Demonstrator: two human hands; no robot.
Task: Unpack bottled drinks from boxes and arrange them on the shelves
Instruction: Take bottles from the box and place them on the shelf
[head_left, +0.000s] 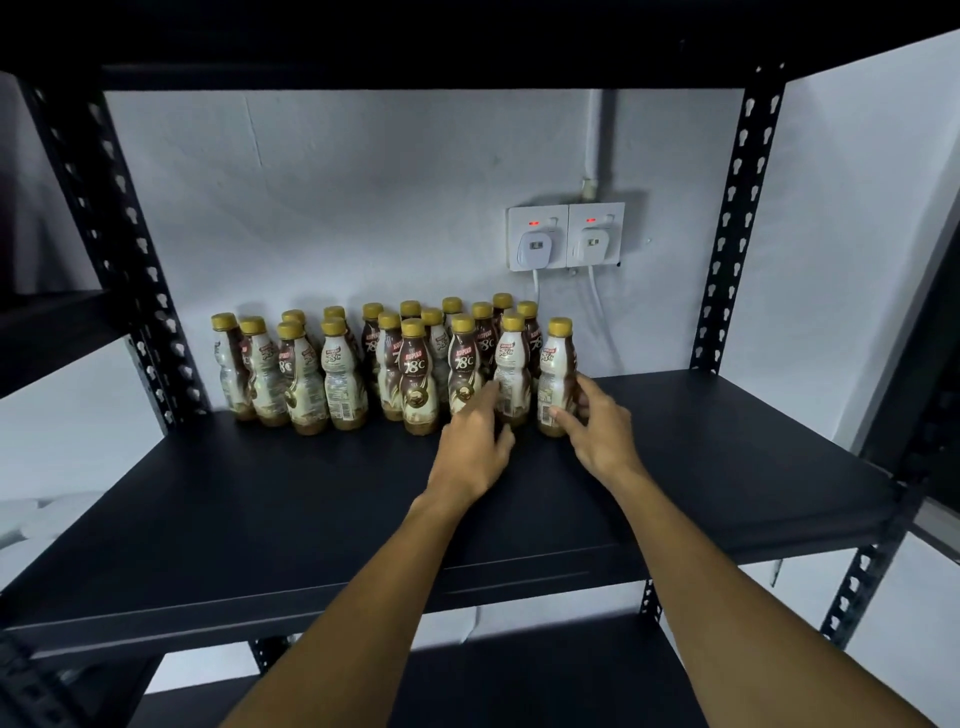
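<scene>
Several coffee drink bottles (415, 379) with gold caps and brown-and-cream labels stand clustered at the back of the black shelf board (322, 509). My right hand (597, 431) holds the rightmost bottle (558, 364) low down, thumb on its front and fingers round its right side. My left hand (475, 447) reaches the neighbouring bottle (511, 358). Its fingers lie along that bottle's left side and the thumb curls in front of the base. Both bottles stand upright on the shelf.
Black perforated uprights (727, 234) frame the shelf on both sides, and another shelf board lies overhead. A double wall socket (566, 236) with two white plugs and hanging cables sits behind the bottles at the right. A lower shelf (493, 686) shows beneath my arms.
</scene>
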